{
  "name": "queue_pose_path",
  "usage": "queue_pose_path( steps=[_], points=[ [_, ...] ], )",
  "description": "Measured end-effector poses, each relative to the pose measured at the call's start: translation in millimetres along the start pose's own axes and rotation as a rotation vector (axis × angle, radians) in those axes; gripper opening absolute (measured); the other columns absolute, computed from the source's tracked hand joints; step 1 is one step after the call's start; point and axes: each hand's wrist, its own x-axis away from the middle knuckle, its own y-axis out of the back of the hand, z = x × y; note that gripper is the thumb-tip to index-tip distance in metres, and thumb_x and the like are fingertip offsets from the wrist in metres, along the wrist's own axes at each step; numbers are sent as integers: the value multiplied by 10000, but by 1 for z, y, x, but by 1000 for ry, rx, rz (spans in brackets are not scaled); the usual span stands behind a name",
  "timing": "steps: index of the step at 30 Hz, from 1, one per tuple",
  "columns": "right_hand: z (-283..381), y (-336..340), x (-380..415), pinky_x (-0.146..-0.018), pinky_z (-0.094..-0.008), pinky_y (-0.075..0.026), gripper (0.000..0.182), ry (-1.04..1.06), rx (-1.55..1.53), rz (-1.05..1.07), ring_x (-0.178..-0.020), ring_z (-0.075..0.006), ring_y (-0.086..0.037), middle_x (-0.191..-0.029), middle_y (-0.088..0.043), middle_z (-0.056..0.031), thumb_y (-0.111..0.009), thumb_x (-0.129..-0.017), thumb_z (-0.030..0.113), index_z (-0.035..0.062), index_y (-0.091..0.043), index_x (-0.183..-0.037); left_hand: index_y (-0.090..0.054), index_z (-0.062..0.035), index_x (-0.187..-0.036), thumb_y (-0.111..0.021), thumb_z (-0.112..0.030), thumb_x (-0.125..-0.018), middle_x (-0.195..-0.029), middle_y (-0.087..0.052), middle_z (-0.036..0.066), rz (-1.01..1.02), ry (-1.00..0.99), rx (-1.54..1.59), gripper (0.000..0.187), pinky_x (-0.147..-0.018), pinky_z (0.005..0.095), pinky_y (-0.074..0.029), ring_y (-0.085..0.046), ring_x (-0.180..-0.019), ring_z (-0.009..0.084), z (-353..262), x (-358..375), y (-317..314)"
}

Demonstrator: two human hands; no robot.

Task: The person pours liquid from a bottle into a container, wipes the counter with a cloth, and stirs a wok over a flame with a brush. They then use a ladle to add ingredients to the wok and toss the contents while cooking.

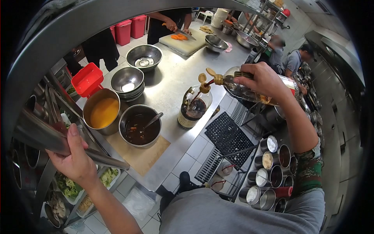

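Note:
My right hand (261, 81) is wrapped round a large clear bottle (249, 93) tipped to the left. Dark liquid runs from its yellow spout into the open neck of a second bottle (194, 107), upright on the steel table (171, 84) and partly filled with dark liquid. My left hand (74, 158) is closed round a steel post (48, 134) of the shelf frame. Between the hands stand a pot of dark sauce (139, 126) with a spoon in it and a pot of orange liquid (104, 112).
Metal bowls (144, 56) and a red basket (87, 80) are on the table's far left. Beyond, a person's hand (170, 25) cuts carrots on a white board (186, 41). Seasoning tins (268, 160) stand at the right, and vegetable trays (68, 185) sit low left.

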Motion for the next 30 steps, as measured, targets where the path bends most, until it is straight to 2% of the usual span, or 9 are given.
queue_pose_path(
  steps=[8, 10, 11, 13, 30],
  points=[
    [-3, -2, 0, -694, -438, -501, 429, -2, -23, 0, -744, -361, -648, -728, -656, -176, -658, -872, 457, 29, -683, -889, -517, 9, -1195, -647, 46, -887, -927, -618, 77, -7, -9, -9, 336, -517, 191, -396, -496, -612, 57, 0, 0, -1],
    [-7, -6, 0, -578, -412, -425, 362, 120, -63, -105, -566, -348, -557, -606, -572, -165, -694, -867, 339, -13, -631, -803, -520, 9, -1189, -645, 50, -886, -919, -617, 74, -4, 2, -10, 330, -518, 191, -395, -494, -610, 56, -1, 0, -1],
    [-5, -4, 0, -578, -412, -425, 362, 120, -64, -105, -566, -348, -557, -606, -572, -165, -694, -867, 339, -13, -631, -803, -520, 9, -1189, -645, 50, -886, -919, -617, 74, -4, 2, -10, 330, -518, 191, -395, -494, -610, 56, -2, 0, -1],
    [1, 2, 0, -700, -439, -502, 436, -16, -6, 8, -745, -365, -645, -735, -657, -176, -661, -865, 467, 33, -687, -896, -523, 8, -1179, -644, 52, -886, -912, -617, 74, 7, -7, 18, 320, -518, 191, -395, -490, -606, 57, -3, 0, -3],
    [4, 4, -2, -704, -430, -509, 451, -31, 46, 2, -756, -351, -655, -742, -665, -168, -655, -859, 492, 50, -703, -931, -518, 9, -1173, -649, 47, -886, -910, -622, 78, -28, 9, 0, 318, -517, 191, -396, -498, -608, 61, -1, 1, -2]
  ],
)
